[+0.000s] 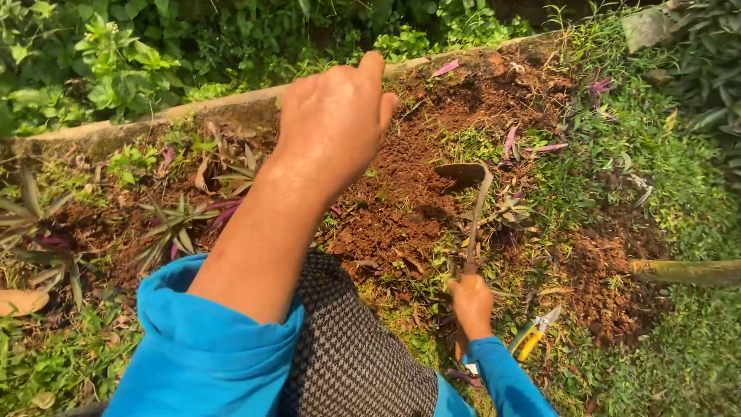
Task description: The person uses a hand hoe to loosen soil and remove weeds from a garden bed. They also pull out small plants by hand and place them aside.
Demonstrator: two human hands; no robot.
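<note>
Left hand (336, 123): raised above the soil bed (409, 193), loosely curled, holding nothing.
Right hand (472, 305): clamped on hoe (471, 208), blade in soil.
Pruning shears (534, 333): just beside right hand.

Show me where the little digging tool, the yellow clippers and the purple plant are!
digging tool (463, 173), head view, on its metal blade over the soil.
yellow clippers (532, 337), head view, on the yellow handles.
purple plant (176, 225), head view, on its middle leaves.
</note>
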